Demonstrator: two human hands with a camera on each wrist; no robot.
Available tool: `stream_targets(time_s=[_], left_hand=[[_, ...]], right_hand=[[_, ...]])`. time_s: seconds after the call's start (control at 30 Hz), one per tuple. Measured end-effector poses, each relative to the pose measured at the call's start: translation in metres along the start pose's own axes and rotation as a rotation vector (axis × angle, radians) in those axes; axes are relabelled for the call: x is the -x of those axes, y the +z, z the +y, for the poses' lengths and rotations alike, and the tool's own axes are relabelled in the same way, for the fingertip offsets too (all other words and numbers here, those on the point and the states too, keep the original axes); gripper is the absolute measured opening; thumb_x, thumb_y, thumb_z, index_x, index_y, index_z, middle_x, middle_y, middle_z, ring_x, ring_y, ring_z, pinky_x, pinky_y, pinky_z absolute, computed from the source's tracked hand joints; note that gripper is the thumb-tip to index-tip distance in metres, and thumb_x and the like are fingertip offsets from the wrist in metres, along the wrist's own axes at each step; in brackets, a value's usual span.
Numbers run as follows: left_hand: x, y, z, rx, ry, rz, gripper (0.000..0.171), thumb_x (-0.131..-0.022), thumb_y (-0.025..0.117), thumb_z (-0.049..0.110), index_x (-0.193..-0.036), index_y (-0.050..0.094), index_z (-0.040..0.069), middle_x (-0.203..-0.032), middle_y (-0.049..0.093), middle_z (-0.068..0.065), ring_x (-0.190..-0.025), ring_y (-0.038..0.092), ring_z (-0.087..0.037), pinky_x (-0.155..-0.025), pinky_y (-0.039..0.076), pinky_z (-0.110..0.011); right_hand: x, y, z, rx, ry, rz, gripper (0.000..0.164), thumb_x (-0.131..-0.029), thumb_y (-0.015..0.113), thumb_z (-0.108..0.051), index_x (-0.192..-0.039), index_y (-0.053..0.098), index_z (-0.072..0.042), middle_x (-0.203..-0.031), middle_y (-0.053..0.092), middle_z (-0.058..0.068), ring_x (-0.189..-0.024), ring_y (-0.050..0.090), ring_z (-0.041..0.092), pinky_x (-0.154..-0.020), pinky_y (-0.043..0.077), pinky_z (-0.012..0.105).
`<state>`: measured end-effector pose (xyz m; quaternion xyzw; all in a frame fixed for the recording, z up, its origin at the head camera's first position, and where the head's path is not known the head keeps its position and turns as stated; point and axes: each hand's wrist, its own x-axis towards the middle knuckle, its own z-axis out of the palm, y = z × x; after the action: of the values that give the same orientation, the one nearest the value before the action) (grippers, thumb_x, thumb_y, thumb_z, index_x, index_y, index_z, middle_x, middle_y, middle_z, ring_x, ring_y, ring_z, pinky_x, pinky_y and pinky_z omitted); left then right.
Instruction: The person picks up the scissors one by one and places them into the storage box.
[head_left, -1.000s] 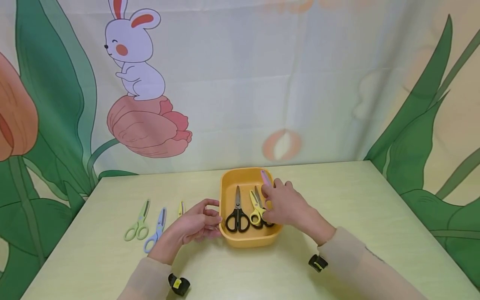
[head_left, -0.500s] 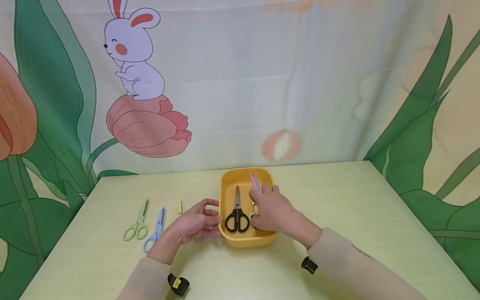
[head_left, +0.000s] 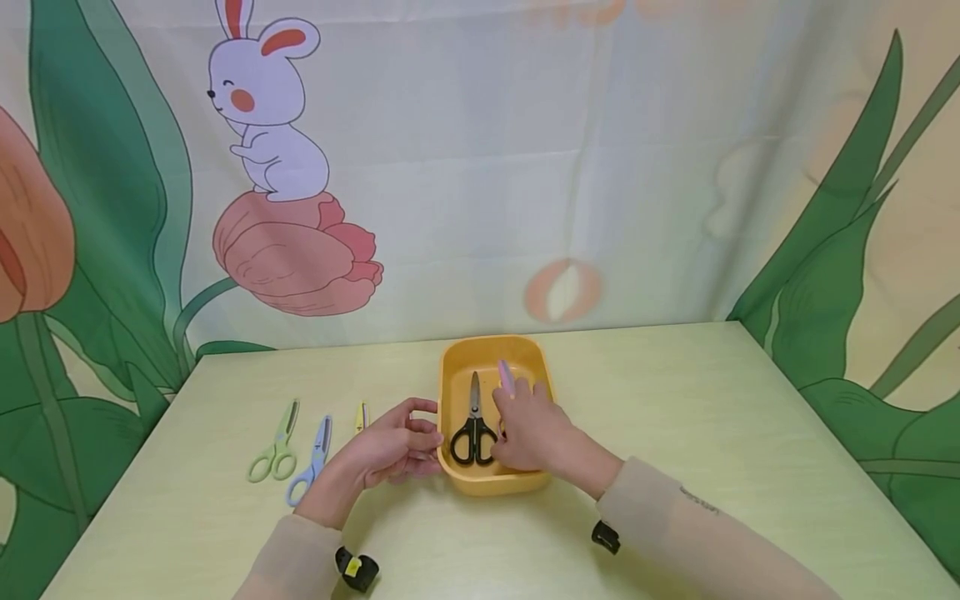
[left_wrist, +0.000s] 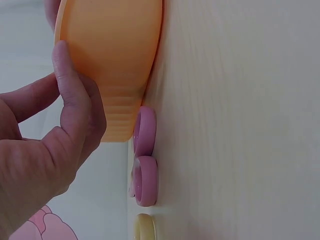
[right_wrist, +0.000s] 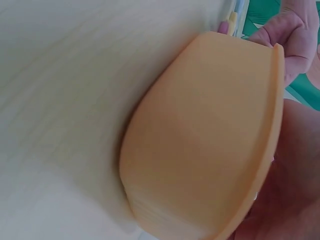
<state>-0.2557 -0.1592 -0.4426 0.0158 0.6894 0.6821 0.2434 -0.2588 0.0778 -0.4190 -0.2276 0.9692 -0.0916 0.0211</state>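
A yellow plastic tray stands on the table. My left hand holds its left rim, thumb and fingers at the wall. Inside the tray, my right hand grips pink scissors, blades pointing away; their handles are hidden under the palm. Black-handled scissors lie in the tray's left half. In the right wrist view the tray's outer wall hides what the right fingers hold. Beside the left hand lie pink scissors, mostly covered by it in the head view.
Left of the tray, green scissors, blue scissors and yellow scissors lie in a row on the pale table. Behind the table hangs a printed curtain with a rabbit and tulips.
My right hand has moved left and lower into the tray with the pink scissors, covering the yellow and black scissors seen there before. The left hand has stayed at the rim.
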Motion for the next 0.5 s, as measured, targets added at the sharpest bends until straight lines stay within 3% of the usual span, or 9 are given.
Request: stream_targets(time_s=[0.23, 0.5], left_hand=[[0.0007, 0.0006, 0.0001, 0.003, 0.001, -0.009, 0.055, -0.101, 0.058, -0.004, -0.148, 0.030, -0.002, -0.112, 0.050, -0.016, -0.082, 0.067, -0.023, -0.072, 0.061, -0.034], [0.0002, 0.0005, -0.0004, 0.006, 0.011, -0.013, 0.057, -0.100, 0.058, -0.005, -0.149, 0.028, -0.003, -0.111, 0.051, -0.016, -0.081, 0.065, -0.021, -0.071, 0.061, -0.034]], right_hand=[[0.0017, 0.0066, 0.0021, 0.027, 0.002, -0.023, 0.033, -0.084, 0.074, -0.029, -0.106, 0.055, -0.013, -0.108, 0.052, 0.017, -0.090, 0.050, 0.032, -0.060, 0.049, 0.039], [0.0025, 0.0067, 0.0030, 0.043, -0.007, -0.035, 0.028, -0.085, 0.073, -0.028, -0.101, 0.057, -0.013, -0.102, 0.054, 0.016, -0.087, 0.052, 0.031, -0.061, 0.051, 0.041]])
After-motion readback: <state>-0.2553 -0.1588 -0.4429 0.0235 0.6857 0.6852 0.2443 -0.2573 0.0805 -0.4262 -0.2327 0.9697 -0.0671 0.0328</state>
